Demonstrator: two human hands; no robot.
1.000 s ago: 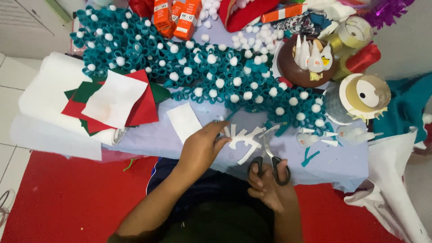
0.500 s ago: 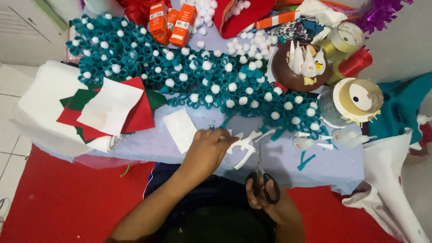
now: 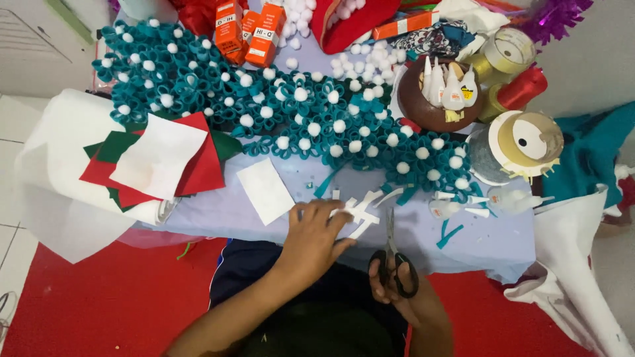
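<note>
My left hand (image 3: pixel 317 239) holds a white felt cutout (image 3: pixel 362 211) with branching arms, pinched against the lilac table top (image 3: pixel 218 211) near the front edge. My right hand (image 3: pixel 405 291) grips black-handled scissors (image 3: pixel 391 259), whose blades point up toward the cutout from below it. A plain white felt rectangle (image 3: pixel 266 190) lies just left of my left hand.
Many teal felt flowers with white pompom centres (image 3: pixel 291 112) cover the table's middle. A stack of red, green and white felt sheets (image 3: pixel 155 158) lies at left. Behind are orange glue boxes (image 3: pixel 248 30), a brown bowl of glue bottles (image 3: pixel 440 92), ribbon spools (image 3: pixel 526 142) and small glue bottles (image 3: pixel 456 205).
The scissors and my right hand have shifted right and down, then come back up with the blades toward the cutout. My left hand has kept its hold on the white cutout.
</note>
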